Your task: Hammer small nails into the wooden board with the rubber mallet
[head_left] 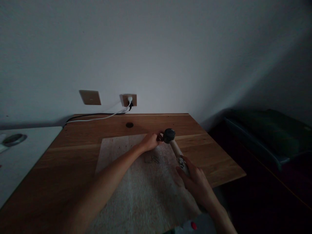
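My right hand [196,182] is wrapped round the pale handle of a mallet [175,148], whose round dark head is raised toward the far right of a light wooden board [136,191]. My left hand [150,141] reaches over the board's far part, its fingers pinched together just left of the mallet head. Whatever those fingers hold is too small and dark to make out. Several small thin metal pieces [155,159], possibly nails, lie on the board nearer to me than the left hand. Tiny dark dots mark the board's far left part.
Under the board is a brown wooden table [209,152] with a dark round hole [129,124]. Cables [97,119] run along its back edge to a wall socket [129,100]. A white surface [21,159] adjoins on the left. Dark green furniture [265,136] stands at right.
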The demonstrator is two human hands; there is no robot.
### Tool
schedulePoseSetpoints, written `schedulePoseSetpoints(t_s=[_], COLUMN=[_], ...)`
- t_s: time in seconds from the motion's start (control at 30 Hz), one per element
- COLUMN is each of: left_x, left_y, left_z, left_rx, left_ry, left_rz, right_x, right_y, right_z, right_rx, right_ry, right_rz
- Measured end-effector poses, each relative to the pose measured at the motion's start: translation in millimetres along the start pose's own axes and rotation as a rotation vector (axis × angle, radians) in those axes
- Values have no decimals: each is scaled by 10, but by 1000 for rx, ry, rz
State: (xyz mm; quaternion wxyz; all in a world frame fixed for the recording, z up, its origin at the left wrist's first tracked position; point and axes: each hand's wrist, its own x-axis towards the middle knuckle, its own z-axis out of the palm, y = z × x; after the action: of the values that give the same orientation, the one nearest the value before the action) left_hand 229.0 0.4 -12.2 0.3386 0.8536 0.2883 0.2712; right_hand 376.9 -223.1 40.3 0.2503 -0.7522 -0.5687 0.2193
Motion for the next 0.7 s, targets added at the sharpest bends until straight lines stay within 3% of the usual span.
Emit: schedulePoseSetpoints(t_s=[0.7], left_x=[-6], left_y=[19], left_z=[-16], left_rx=[-4], left_ry=[-10], left_rz=[-3], right_x=[-13], right_y=[-24], right_z=[-1], right_rx=[-7], right_ry=[44], right_rz=[-30])
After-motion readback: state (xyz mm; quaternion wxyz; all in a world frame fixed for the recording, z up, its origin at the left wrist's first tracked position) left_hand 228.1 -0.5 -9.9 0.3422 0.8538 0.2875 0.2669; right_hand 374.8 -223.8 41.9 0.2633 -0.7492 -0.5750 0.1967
